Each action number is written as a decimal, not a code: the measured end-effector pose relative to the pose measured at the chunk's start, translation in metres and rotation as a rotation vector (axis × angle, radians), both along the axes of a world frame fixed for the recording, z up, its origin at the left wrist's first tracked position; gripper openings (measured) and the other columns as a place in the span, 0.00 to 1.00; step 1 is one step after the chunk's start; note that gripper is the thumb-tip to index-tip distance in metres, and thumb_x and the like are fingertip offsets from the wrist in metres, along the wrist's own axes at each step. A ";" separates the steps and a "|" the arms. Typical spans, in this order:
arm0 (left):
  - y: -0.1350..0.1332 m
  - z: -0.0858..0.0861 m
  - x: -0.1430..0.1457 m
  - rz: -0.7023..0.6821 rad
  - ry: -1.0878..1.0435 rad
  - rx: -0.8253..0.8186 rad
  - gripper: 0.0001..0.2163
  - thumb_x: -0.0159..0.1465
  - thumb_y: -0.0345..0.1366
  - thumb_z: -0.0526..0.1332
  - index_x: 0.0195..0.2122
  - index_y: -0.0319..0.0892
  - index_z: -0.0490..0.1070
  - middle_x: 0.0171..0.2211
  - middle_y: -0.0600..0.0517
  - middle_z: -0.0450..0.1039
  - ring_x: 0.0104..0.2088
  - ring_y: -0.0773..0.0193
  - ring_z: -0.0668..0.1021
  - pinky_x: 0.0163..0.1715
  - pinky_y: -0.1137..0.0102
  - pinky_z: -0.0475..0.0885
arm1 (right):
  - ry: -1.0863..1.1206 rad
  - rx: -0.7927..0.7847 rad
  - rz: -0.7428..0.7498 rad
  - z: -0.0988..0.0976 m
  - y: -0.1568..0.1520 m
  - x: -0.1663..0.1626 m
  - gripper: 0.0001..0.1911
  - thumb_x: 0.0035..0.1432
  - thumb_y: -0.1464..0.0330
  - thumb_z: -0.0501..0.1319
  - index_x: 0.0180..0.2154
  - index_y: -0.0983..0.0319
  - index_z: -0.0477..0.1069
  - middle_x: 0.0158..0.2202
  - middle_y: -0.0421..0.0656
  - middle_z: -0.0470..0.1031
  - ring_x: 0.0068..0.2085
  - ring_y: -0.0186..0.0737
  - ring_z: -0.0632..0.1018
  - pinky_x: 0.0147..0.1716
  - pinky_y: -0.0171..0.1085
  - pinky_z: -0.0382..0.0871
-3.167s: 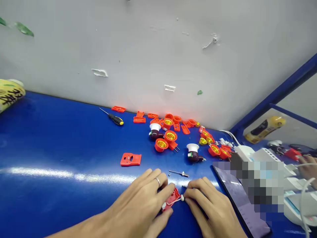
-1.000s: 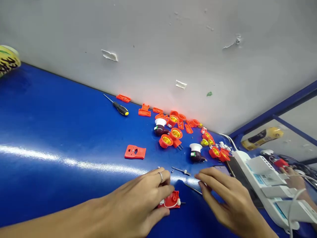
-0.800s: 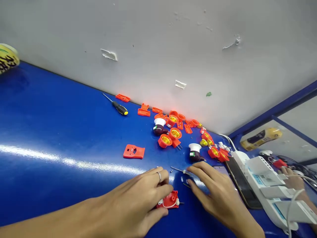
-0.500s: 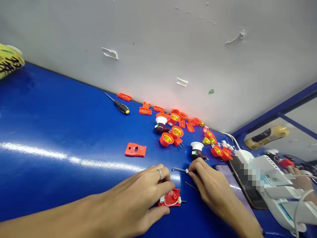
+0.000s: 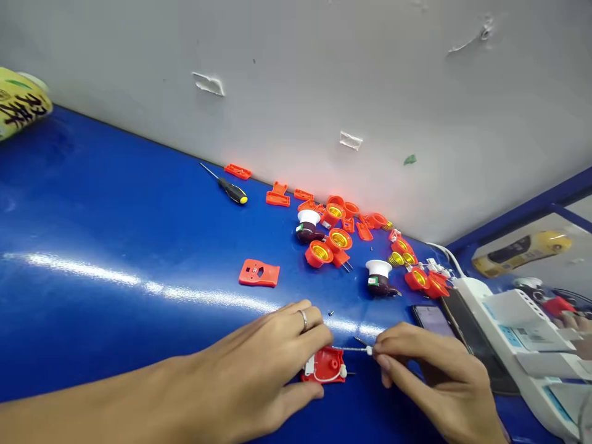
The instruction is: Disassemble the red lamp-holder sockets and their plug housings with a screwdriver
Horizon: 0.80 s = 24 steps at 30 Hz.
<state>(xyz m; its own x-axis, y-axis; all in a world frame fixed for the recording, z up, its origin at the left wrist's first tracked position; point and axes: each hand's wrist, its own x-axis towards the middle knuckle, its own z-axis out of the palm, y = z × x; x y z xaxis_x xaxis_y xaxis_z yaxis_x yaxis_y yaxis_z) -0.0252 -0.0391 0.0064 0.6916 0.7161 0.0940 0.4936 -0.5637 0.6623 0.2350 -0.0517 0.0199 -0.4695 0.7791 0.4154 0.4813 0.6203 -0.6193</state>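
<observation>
My left hand (image 5: 263,364) rests on the blue table (image 5: 115,246), its fingers closed on a small red plastic housing (image 5: 326,365) with a white knob at its right side. My right hand (image 5: 425,376) pinches the white-tipped end of a thin metal spring pin (image 5: 354,349). The pin's other end touches the top of the red housing. A ring sits on my left hand. A second thin metal pin (image 5: 361,340) lies on the table just behind the held one.
A red flat cover (image 5: 259,272) lies behind my left hand. Several red lamp sockets (image 5: 330,243) and two white-topped dark sockets (image 5: 378,277) are scattered by the wall, with a screwdriver (image 5: 230,188). A phone (image 5: 444,320) and white power strips (image 5: 513,333) lie at right. Another person's hand (image 5: 576,320) shows at the far right.
My right hand reached forward to the spring pin on the table, picked it up and brought it back to the red housing. My left hand stayed on the housing.
</observation>
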 end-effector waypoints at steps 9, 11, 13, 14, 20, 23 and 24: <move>-0.001 0.001 -0.001 0.034 -0.019 0.080 0.15 0.58 0.30 0.72 0.44 0.44 0.72 0.45 0.51 0.77 0.44 0.55 0.80 0.41 0.65 0.78 | -0.158 0.161 0.063 -0.010 0.000 -0.008 0.10 0.61 0.77 0.64 0.43 0.59 0.74 0.36 0.39 0.81 0.35 0.33 0.82 0.40 0.30 0.78; -0.001 -0.001 -0.001 0.021 -0.036 0.069 0.14 0.58 0.30 0.72 0.44 0.43 0.72 0.45 0.51 0.77 0.44 0.54 0.80 0.41 0.64 0.77 | -0.169 0.225 0.046 -0.013 0.000 -0.010 0.10 0.62 0.78 0.63 0.43 0.60 0.74 0.36 0.39 0.81 0.35 0.32 0.82 0.40 0.29 0.78; -0.001 -0.002 -0.001 0.009 -0.047 0.049 0.14 0.59 0.29 0.71 0.44 0.43 0.72 0.46 0.50 0.76 0.45 0.54 0.79 0.43 0.64 0.77 | -0.173 0.277 0.019 -0.013 0.000 -0.012 0.10 0.62 0.79 0.62 0.43 0.60 0.74 0.35 0.39 0.81 0.33 0.31 0.82 0.38 0.27 0.77; -0.001 -0.002 -0.001 0.006 -0.050 0.034 0.14 0.59 0.29 0.71 0.45 0.43 0.72 0.47 0.50 0.76 0.46 0.54 0.79 0.44 0.64 0.77 | -0.174 0.299 0.012 -0.013 0.000 -0.013 0.10 0.62 0.79 0.62 0.43 0.61 0.74 0.35 0.39 0.81 0.33 0.31 0.82 0.38 0.27 0.77; -0.002 -0.009 -0.001 0.013 -0.036 -0.036 0.15 0.63 0.29 0.67 0.50 0.48 0.71 0.48 0.53 0.74 0.45 0.57 0.78 0.47 0.67 0.75 | -0.189 0.338 0.022 -0.011 -0.001 -0.012 0.10 0.62 0.79 0.62 0.43 0.61 0.75 0.35 0.40 0.82 0.34 0.32 0.82 0.39 0.27 0.77; -0.002 -0.014 -0.002 0.010 -0.084 0.001 0.14 0.63 0.30 0.67 0.50 0.48 0.72 0.47 0.52 0.74 0.44 0.58 0.78 0.46 0.68 0.75 | -0.170 0.311 0.043 -0.013 0.000 -0.013 0.11 0.62 0.80 0.62 0.43 0.62 0.74 0.35 0.41 0.81 0.34 0.33 0.82 0.37 0.30 0.77; -0.002 -0.015 -0.002 0.007 -0.103 0.013 0.14 0.63 0.31 0.67 0.49 0.48 0.72 0.47 0.52 0.74 0.44 0.58 0.78 0.45 0.68 0.75 | -0.163 0.289 0.061 -0.014 0.000 -0.013 0.11 0.62 0.81 0.62 0.43 0.62 0.74 0.35 0.41 0.81 0.33 0.34 0.81 0.36 0.31 0.77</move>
<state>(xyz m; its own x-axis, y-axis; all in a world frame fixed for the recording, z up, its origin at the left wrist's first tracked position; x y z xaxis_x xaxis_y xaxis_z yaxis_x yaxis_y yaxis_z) -0.0273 -0.0408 -0.0090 0.6724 0.7195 0.1739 0.4277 -0.5694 0.7021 0.2221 -0.0521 0.0058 -0.5903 0.6082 0.5307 0.5160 0.7899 -0.3313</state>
